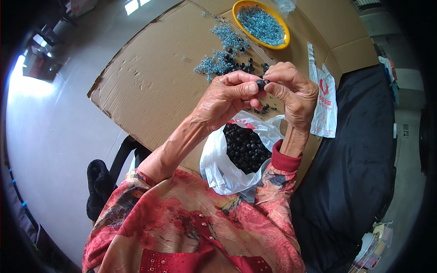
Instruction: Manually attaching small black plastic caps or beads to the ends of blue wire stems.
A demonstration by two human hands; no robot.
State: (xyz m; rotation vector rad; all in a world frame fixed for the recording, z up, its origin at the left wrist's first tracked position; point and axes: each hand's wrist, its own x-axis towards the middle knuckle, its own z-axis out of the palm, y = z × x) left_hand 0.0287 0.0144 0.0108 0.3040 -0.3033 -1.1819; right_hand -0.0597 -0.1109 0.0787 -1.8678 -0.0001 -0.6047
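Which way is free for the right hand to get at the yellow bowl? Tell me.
Probably straight ahead: the right hand pinches a small black piece with the left hand, and only loose parts lie before the yellow bowl.

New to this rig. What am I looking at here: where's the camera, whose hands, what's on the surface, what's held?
There is no machine here: a person works with bare hands. The single picture comes from a wide fisheye camera worn on the person's head, looking down, so straight edges bend near the rim and the forearms enter from below. The left hand and right hand meet and pinch a small black bead between the fingertips. Beneath them lies a sheet of cardboard. On it sit a yellow bowl of pale blue small parts, a loose pile of the same parts mixed with black beads, a white bag full of black beads, and another plastic bag at the right.
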